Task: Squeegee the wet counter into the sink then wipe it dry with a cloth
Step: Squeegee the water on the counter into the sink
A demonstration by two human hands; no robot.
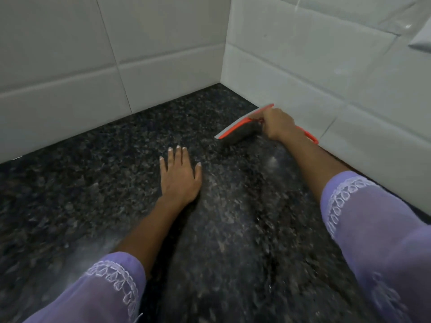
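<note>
An orange and grey squeegee [240, 124] rests its blade on the dark speckled granite counter [93, 183], close to the right wall near the back corner. My right hand [276, 124] is closed around its handle, whose orange end [311, 137] sticks out behind the wrist. Palm down with the fingers spread, my left hand [179, 176] lies flat on the counter, a little left of and nearer than the blade. The counter glistens with wet streaks in the middle. No sink or cloth is in view.
White tiled walls [116, 54] meet in a corner at the back and run along the right side [326, 78]. Both forearms wear lilac sleeves with white embroidery [373, 229].
</note>
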